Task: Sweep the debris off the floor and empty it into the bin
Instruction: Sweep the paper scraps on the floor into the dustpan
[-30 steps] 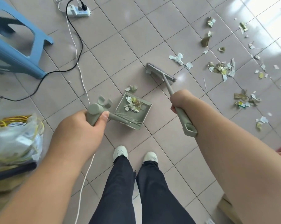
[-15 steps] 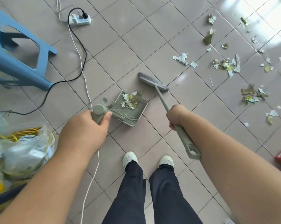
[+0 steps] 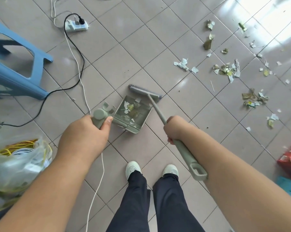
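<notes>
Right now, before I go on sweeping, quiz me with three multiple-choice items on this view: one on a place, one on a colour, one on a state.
1. Where is the broom head?
A. at the dustpan's far edge
B. under the stool
C. beside the shoes

2. What colour is the stool?
A. red
B. blue
C. green

3. What is the dustpan like?
A. empty
B. upside down
C. holding scraps

Answers: 1 A, the bristles lie along the pan's mouth. 2 B, its plastic legs are blue. 3 C, paper bits lie inside it, while the left hand grips its handle.
</notes>
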A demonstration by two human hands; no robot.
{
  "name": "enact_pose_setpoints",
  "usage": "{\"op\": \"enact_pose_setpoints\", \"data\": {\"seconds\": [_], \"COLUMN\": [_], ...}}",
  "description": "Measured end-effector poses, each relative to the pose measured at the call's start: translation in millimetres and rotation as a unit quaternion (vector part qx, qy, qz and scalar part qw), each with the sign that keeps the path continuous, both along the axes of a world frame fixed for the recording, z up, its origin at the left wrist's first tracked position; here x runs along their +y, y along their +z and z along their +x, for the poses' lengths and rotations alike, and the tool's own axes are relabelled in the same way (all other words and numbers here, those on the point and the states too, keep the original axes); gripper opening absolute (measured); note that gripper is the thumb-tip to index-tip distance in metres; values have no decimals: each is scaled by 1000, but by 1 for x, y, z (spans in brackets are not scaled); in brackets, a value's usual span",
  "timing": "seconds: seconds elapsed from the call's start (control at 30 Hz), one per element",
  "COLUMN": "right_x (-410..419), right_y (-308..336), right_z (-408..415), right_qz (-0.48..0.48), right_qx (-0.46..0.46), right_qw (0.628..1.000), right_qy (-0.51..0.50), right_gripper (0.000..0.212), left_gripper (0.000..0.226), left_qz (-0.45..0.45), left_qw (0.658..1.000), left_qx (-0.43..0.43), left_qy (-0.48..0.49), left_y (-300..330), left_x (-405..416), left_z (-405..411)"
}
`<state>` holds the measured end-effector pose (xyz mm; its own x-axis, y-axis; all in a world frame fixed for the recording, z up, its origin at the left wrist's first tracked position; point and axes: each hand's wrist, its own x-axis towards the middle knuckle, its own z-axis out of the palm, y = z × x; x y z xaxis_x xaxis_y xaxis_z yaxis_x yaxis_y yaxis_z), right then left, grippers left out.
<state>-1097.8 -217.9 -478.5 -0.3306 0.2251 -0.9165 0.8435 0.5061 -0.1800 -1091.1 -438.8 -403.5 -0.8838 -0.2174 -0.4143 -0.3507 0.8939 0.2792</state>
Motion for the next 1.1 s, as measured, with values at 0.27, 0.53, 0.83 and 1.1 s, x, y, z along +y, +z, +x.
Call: {"op": "enact_pose_setpoints", "data": {"seconds": [0.27,0.53,0.83,1.1], "right_x": [23,32,4,18], "right_y": [45,12,12,39], "right_z": [19,12,35,27], "right_qz": [-51,-5,-72,-69], "right_qx": [-51,-40,-74,-34], "right_qw": [997,990,986,991], "right_qy": [-40,-134,-134,-110], "right_gripper": [34,20,33,23], "left_gripper": [42,38,42,45], "left_qz": [2,23,22,41], "left_qw": [1000,1000,999,998], "left_qx": [2,-11,-24,-5], "left_qy": [-2,-6,-12,-56], "left_y": [-1,3,9,18], "left_x": [2,-1,-7,24], "left_z": [-2,-1,14,-7]}}
